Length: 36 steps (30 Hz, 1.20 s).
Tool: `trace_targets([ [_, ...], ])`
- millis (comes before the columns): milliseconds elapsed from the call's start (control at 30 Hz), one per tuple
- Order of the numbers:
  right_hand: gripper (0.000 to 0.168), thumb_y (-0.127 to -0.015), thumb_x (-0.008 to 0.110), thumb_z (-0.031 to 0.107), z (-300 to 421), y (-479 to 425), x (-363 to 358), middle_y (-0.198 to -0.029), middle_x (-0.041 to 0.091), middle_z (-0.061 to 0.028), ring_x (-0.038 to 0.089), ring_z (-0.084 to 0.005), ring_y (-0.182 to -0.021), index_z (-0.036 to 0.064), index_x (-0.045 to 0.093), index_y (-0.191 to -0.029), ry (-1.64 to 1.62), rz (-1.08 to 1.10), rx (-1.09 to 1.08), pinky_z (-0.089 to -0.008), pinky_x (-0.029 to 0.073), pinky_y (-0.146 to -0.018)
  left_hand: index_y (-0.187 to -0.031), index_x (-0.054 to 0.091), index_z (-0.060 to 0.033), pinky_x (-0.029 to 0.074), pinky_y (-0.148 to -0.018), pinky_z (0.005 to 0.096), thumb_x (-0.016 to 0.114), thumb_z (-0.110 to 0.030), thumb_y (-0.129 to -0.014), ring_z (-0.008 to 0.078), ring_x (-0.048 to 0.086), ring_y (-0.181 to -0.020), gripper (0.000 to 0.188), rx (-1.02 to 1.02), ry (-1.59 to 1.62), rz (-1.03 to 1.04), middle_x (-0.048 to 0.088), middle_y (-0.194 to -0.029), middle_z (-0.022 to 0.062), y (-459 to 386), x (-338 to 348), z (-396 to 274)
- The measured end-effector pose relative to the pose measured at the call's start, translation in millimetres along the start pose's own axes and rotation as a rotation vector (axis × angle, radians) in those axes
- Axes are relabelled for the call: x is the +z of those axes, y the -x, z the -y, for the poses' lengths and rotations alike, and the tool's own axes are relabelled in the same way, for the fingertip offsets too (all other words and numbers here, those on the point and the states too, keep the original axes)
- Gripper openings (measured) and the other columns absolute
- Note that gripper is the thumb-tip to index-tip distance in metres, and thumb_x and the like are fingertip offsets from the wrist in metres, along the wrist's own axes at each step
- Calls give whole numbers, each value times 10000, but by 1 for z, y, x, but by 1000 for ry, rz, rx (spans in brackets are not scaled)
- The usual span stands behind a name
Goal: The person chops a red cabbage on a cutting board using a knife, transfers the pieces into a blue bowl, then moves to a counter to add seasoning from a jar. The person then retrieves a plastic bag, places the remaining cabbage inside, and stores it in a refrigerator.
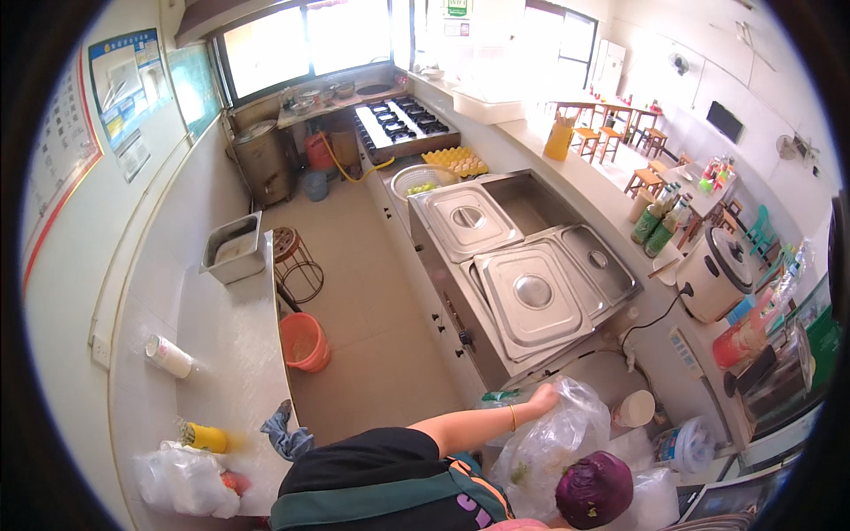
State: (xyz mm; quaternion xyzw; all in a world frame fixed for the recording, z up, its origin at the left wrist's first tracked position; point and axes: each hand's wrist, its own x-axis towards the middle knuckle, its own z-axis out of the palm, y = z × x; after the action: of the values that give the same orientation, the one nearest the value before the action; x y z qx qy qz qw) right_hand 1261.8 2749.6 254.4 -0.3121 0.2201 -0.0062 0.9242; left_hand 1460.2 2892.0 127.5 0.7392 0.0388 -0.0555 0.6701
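Note:
My left hand point(547, 397) reaches out from the black sleeve and pinches the upper edge of a clear plastic bag point(571, 425). The bag hangs loose, and bits of green show through its lower part. A red cabbage point(593, 490), purple and round, sits in front of the bag's lower right side. Only a sliver of my right hand point(559, 522) shows under the cabbage at the bottom edge; it appears to hold the cabbage, with the fingers mostly hidden. Beyond the bag stand a white paper cup stack point(635, 408) and a clear plastic tub point(684, 446).
A steel food warmer point(435, 279) with lidded pans stands ahead. Behind it are a white colander point(423, 182), egg trays point(457, 161) and a gas stove point(405, 126). A rice cooker point(714, 279) stands right. An orange bucket point(305, 342) and a stool point(292, 252) are on the floor left.

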Motion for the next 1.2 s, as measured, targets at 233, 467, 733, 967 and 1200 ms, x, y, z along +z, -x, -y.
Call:
trace_targets([
  [233, 561, -873, 491, 401, 6, -4, 2, -1306, 472, -93, 448, -262, -1203, 69, 409, -1318, 1, 4, 12, -405, 372, -1014, -975, 623, 21, 491, -649, 379, 466, -312, -903, 211, 623, -742, 375, -526, 652, -254, 668, -923, 124, -67, 16, 96],
  [467, 559, -875, 483, 406, 7, -15, 6, -1305, 472, -94, 448, -263, -1203, 70, 411, -1317, 11, 0, 42, -406, 371, -1015, -1109, 528, 23, 485, -754, 428, 531, -587, -791, 334, 634, -914, 688, -854, -132, -534, 630, -1062, 200, -52, 36, 125],
  [733, 558, -878, 474, 411, -2, -25, 23, -1305, 473, -95, 449, -263, -1202, 70, 412, -1315, 34, 14, 90, -407, 371, -1016, -926, 602, -25, 468, -555, 349, 569, -596, -773, 223, 595, -644, 592, -468, -270, 508, 581, -745, 103, -14, -37, 79],
  [967, 556, -880, 466, 415, -16, -28, 42, -1304, 473, -96, 450, -264, -1201, 70, 414, -1314, 41, 51, 122, -408, 370, -1018, -1001, 628, -41, 462, -476, 294, 534, -428, -877, 145, 551, -532, 417, -423, -143, 746, 586, -766, 65, 70, -144, 6],
  [1200, 555, -883, 459, 419, -26, -23, 46, -1303, 473, -97, 451, -264, -1200, 71, 415, -1313, 27, 27, 117, -409, 370, -1019, -1244, 509, -72, 486, -657, 241, 443, -467, -935, 101, 559, -744, 506, -416, 129, 1157, 628, -938, 50, 163, -138, -76],
])
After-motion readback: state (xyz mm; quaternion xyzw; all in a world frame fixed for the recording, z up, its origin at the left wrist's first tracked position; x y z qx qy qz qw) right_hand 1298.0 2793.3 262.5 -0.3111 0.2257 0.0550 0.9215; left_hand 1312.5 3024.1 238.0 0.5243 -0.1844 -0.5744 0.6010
